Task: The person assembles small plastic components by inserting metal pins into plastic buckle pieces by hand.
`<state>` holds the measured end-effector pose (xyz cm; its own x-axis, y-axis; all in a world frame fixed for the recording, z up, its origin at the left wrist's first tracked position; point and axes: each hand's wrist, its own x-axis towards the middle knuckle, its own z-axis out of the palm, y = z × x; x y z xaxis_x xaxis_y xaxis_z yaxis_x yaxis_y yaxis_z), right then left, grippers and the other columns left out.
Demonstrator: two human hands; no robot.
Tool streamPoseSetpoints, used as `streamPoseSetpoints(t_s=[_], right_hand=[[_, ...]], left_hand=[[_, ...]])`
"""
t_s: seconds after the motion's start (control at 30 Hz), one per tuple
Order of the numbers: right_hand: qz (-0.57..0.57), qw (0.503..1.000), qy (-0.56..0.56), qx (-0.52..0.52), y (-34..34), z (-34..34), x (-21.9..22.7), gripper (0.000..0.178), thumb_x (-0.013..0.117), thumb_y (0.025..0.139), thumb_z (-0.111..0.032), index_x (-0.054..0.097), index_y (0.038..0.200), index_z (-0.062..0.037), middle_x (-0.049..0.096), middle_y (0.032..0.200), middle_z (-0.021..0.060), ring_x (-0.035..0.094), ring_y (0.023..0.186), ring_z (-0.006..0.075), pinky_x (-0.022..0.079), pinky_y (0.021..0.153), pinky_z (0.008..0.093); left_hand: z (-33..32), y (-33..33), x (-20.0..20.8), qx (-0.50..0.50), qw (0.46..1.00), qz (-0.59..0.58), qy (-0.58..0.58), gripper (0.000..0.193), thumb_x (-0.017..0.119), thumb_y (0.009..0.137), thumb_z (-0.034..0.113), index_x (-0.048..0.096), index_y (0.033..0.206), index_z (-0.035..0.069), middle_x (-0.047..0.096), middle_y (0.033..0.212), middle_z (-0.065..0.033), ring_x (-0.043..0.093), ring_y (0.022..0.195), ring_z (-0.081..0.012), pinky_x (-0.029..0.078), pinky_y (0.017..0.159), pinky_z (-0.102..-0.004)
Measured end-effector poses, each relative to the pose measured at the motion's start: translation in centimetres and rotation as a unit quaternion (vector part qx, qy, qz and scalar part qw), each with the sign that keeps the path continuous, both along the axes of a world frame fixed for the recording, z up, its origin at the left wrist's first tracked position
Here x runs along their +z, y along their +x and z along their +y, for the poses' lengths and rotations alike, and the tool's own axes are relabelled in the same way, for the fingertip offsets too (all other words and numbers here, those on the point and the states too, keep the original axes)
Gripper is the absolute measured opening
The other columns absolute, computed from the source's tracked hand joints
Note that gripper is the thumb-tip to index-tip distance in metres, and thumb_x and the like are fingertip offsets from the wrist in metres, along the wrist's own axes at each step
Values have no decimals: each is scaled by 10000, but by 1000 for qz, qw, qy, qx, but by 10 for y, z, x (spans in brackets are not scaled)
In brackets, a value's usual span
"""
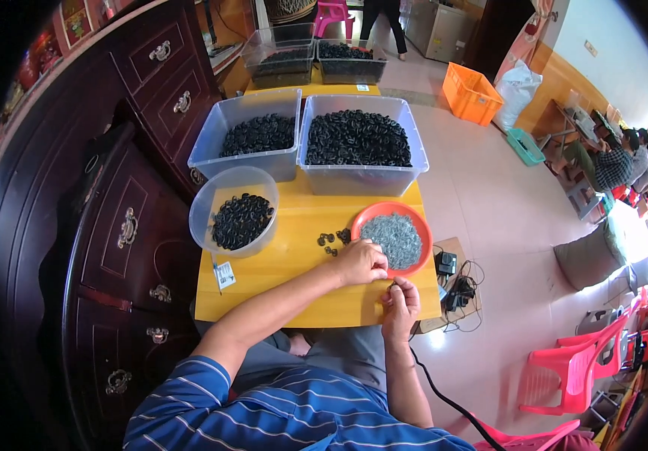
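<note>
My left hand [361,263] is at the near left rim of an orange-red bowl [357,225], its fingers pinched together over something too small or hidden to make out. Just below and to the right, my right hand [401,304] pinches a tiny dark piece between thumb and fingertips, over the table's front part. Small clear-grey pieces [391,237] fill the bowl. A few black ring-like pieces [329,239] lie loose on the yellow table [286,293], beyond my left hand. At the left stands a round translucent tub [202,218] with many similar black pieces.
Two translucent bins [301,169] of black pieces stand at the table's far side, with more bins [312,75] behind. A dark wooden cabinet [136,218] flanks the left. Black devices with cables [455,289] lie right of the table. Other people [617,161] sit far right.
</note>
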<state>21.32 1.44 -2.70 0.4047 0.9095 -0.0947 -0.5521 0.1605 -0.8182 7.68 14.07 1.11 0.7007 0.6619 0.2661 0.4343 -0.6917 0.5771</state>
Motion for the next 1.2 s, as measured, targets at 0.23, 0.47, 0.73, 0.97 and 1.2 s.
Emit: streamPoseSetpoints(t_s=[0.23,0.47,0.73,0.97,1.2], right_hand=[[-1,1000,0,20,1,-2,1,179,614,972,-36,630,1150,-15,632,924,24,579,745,90,500,702,228],[-4,1000,7,10,-1,-2,1,172,604,963,-44,643,1130,-36,636,881,16,578,699,79,472,643,202],[-6,1000,6,17,-1,-5,4,171,593,970,-35,632,1137,-25,627,893,21,580,721,87,492,673,221],[-14,999,-2,31,-4,-5,6,160,600,974,-39,633,1130,-26,628,903,15,586,744,84,494,685,222],[-46,994,-10,102,-21,-11,10,119,621,973,-76,659,1073,-24,647,893,10,602,744,86,503,694,231]], left_hand=[[-10,-1,-4,-11,993,-8,116,175,757,809,253,673,784,101,631,817,-61,606,863,-273,493,813,-410],[-15,0,0,-33,973,29,226,201,729,827,246,605,846,88,596,878,-81,588,902,-274,471,834,-402],[-36,-5,21,40,994,-103,15,161,689,896,164,573,882,53,623,864,-112,628,837,-311,495,761,-430],[-64,-25,28,81,957,-235,-151,79,648,921,60,588,914,9,649,799,-124,645,713,-239,510,664,-357],[-82,-46,16,103,937,-256,-215,37,643,936,40,639,967,21,632,814,-25,575,736,-81,493,671,-261]])
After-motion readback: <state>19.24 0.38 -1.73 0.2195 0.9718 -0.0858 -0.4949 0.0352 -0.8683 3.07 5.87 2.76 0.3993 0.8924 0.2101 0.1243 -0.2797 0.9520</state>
